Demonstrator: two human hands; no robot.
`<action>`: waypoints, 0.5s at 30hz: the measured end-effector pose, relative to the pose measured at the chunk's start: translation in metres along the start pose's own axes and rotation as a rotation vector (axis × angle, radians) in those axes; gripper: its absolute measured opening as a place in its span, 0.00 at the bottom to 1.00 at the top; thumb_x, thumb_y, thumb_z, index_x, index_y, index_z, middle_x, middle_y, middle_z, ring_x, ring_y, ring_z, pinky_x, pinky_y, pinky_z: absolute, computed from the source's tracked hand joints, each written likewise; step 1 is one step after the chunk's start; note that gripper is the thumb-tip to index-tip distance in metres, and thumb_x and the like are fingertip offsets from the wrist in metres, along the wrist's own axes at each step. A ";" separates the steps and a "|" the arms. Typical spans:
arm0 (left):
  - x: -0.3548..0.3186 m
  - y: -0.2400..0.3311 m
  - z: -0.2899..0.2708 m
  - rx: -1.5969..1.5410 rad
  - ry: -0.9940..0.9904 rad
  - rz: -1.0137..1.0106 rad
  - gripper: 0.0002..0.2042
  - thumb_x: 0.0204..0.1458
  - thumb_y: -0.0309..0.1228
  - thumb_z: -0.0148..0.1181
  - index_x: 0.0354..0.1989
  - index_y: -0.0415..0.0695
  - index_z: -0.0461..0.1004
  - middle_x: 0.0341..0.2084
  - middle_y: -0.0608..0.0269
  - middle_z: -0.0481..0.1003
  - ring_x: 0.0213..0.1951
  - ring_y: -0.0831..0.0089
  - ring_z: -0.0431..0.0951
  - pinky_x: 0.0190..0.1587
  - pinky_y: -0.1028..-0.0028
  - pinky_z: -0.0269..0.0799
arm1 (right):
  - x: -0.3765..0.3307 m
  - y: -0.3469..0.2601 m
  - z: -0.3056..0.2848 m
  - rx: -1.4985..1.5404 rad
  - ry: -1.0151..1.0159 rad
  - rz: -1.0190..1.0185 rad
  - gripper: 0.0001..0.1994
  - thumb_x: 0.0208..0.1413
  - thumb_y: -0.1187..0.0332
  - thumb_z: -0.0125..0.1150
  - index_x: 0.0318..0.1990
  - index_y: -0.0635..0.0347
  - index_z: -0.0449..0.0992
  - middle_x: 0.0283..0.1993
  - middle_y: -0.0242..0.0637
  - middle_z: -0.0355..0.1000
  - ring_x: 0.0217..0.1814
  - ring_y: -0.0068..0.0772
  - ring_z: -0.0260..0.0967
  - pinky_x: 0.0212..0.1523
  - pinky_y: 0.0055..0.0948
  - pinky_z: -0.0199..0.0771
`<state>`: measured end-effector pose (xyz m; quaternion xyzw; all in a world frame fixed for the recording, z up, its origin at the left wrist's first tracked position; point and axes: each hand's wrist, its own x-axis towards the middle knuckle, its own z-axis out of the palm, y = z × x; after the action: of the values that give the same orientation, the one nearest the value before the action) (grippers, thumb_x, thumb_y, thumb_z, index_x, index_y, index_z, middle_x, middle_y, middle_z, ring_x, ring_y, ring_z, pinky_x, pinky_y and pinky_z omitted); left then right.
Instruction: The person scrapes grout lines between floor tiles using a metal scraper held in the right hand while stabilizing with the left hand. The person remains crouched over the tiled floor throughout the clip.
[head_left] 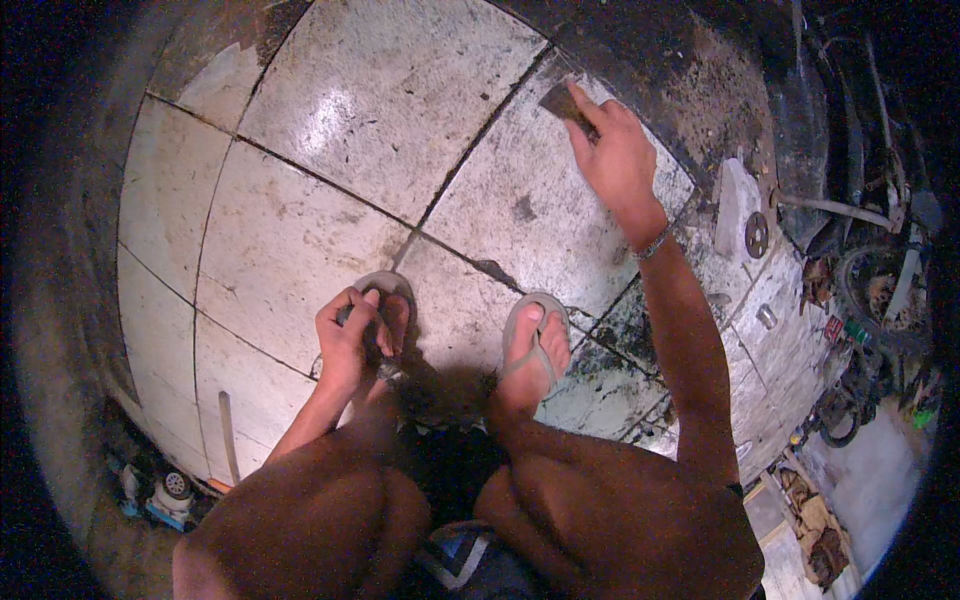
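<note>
My right hand (612, 150) reaches far forward over a white floor tile (510, 170) with dark smudges. Its fingers are closed on a dark, flat, squarish piece (562, 106), which lies against the tile near its far edge; I cannot tell its material. My left hand (348, 330) is held low above my left sandal (388, 284), its fingers curled in. A small dark spot shows between those fingers, and what it is cannot be made out. Both feet rest on the tiles in grey thong sandals, the right sandal (508, 345) beside a dark-stained patch.
Dark, dirty ground (715, 85) borders the tiles at the far right. A white block-like piece with a dark wheel (756, 235) stands right of my forearm. Bicycle parts and a tyre (885, 290) crowd the right side. A thin strip (229, 435) lies at the left.
</note>
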<state>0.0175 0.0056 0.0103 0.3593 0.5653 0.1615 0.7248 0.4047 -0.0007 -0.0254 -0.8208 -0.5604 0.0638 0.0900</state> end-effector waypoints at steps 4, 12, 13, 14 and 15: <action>0.000 0.002 0.000 0.027 0.015 -0.004 0.15 0.66 0.31 0.55 0.25 0.42 0.66 0.11 0.59 0.70 0.13 0.72 0.70 0.20 0.72 0.67 | -0.001 0.000 0.001 0.046 0.000 -0.019 0.25 0.59 0.58 0.63 0.66 0.33 0.72 0.40 0.35 0.73 0.45 0.44 0.72 0.42 0.43 0.79; 0.002 0.001 -0.002 0.076 0.013 -0.005 0.16 0.66 0.32 0.57 0.23 0.43 0.66 0.11 0.60 0.70 0.13 0.72 0.70 0.20 0.72 0.67 | 0.000 0.008 0.003 0.023 0.000 -0.056 0.24 0.59 0.58 0.63 0.65 0.33 0.73 0.38 0.36 0.72 0.46 0.43 0.73 0.43 0.43 0.79; 0.002 0.001 -0.003 0.056 0.000 -0.004 0.16 0.66 0.32 0.57 0.23 0.43 0.66 0.11 0.60 0.70 0.13 0.72 0.71 0.20 0.72 0.67 | 0.000 0.009 0.003 0.026 0.027 -0.040 0.24 0.59 0.57 0.63 0.65 0.33 0.73 0.38 0.36 0.73 0.46 0.43 0.74 0.44 0.43 0.78; 0.002 0.000 -0.003 0.037 -0.001 -0.019 0.16 0.66 0.32 0.57 0.23 0.43 0.65 0.11 0.60 0.70 0.13 0.72 0.71 0.20 0.72 0.67 | 0.000 0.009 0.003 0.028 0.081 -0.021 0.24 0.59 0.57 0.62 0.65 0.33 0.73 0.39 0.36 0.73 0.46 0.43 0.74 0.44 0.44 0.78; 0.002 0.000 -0.003 0.019 -0.001 -0.032 0.16 0.66 0.32 0.57 0.23 0.43 0.65 0.11 0.60 0.70 0.13 0.72 0.71 0.20 0.73 0.67 | 0.000 0.009 0.003 0.038 0.007 -0.043 0.25 0.59 0.57 0.63 0.65 0.34 0.73 0.39 0.36 0.73 0.47 0.43 0.74 0.45 0.44 0.78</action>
<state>0.0153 0.0080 0.0081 0.3571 0.5721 0.1442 0.7241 0.4123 -0.0036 -0.0303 -0.8068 -0.5765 0.0694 0.1089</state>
